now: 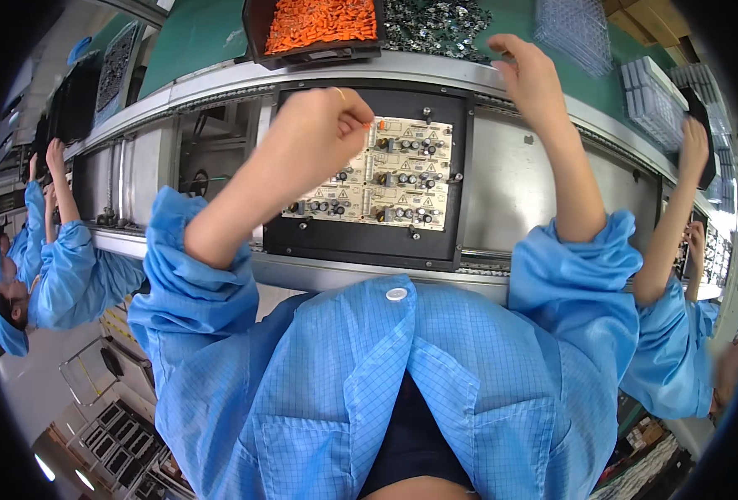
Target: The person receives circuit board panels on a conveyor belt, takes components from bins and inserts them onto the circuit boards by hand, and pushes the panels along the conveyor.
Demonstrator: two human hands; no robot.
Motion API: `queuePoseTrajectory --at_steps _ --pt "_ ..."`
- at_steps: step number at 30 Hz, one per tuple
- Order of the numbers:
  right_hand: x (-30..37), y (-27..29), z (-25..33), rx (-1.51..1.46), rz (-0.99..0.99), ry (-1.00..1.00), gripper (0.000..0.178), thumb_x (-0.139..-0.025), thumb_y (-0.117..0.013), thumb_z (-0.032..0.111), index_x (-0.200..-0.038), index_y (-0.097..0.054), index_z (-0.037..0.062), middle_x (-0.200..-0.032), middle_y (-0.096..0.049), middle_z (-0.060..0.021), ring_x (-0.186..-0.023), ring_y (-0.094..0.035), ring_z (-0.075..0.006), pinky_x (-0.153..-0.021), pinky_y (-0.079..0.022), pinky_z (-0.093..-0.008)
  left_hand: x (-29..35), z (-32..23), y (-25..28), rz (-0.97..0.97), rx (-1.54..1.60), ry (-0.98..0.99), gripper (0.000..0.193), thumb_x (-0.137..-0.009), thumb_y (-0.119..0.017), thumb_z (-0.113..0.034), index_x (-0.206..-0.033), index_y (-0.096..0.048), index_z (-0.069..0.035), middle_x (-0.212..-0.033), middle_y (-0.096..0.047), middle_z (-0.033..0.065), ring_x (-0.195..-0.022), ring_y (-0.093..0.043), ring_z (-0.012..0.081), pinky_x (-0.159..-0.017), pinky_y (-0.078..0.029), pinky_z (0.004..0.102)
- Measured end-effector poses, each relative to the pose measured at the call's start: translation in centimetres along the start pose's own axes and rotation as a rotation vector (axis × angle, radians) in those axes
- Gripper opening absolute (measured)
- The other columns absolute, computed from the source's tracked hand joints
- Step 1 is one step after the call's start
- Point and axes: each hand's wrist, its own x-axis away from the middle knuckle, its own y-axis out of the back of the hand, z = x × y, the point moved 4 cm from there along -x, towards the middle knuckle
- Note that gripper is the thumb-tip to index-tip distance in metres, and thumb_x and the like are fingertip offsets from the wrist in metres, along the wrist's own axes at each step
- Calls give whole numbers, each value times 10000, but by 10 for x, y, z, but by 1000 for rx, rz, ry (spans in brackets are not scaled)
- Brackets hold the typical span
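My left hand (327, 125) is over the upper left part of a panel of cream circuit boards (408, 177), its fingers pinched together. A speck of orange shows at the fingertips, seemingly a small orange component. Just right of them, another orange component (382, 124) stands on the board. Black cylinders and other small parts populate the panel, which sits in a black frame (361, 246); my left hand and forearm cover its left side. My right hand (529, 73) is raised beside a heap of small black and silver parts (436, 27), thumb and fingers apart, with nothing visible in them.
A black bin (315, 57) full of orange components stands beyond the frame. Clear plastic trays (573, 33) and stacked trays (652, 96) are at the far right. Metal conveyor rails run left to right. Co-workers in blue work on both sides; one's hand (692, 150) is at the right.
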Motion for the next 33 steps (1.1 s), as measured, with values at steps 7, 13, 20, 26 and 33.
queuePoseTrajectory --at_steps 7,13,20,26,33 --pt "-11 -27 -31 -186 140 -115 256 -830 -623 7 -1082 -640 48 -951 -687 -83 -835 -649 -170 -751 -502 -291 10 2 -26 67 -76 28 94 -782 -640 -14 -853 -654 45 -780 -673 188 -740 -683 288 -681 -548 350" --pt "1 -5 -34 -485 103 -325 210 -899 -561 17 -1096 -633 11 -987 -660 -32 -872 -624 -107 -768 -506 -257 12 4 -40 56 -333 -154 116 -774 -664 -48 -850 -654 39 -798 -645 174 -752 -632 314 -700 -505 388" --pt "38 34 -12 -788 81 -358 196 -924 -539 7 -1104 -604 -35 -1027 -614 -41 -932 -596 -107 -826 -495 -243 10 9 -49 76 -415 -192 99 -767 -660 -40 -825 -649 39 -769 -638 185 -774 -621 342 -712 -493 420" --pt "77 37 -14 -884 77 -445 176 -922 -542 -9 -1083 -608 -39 -1051 -596 -42 -914 -586 -105 -830 -487 -244 12 8 -50 62 -417 -186 95 -770 -655 -40 -819 -651 42 -772 -642 189 -764 -623 346 -708 -495 415" --pt "82 34 -2 -910 109 -434 165 -915 -545 -24 -1063 -616 -34 -1061 -582 -38 -902 -579 -108 -809 -487 -247 13 3 -52 88 -452 -199 96 -791 -642 -43 -844 -655 36 -793 -638 195 -824 -612 358 -747 -491 420"
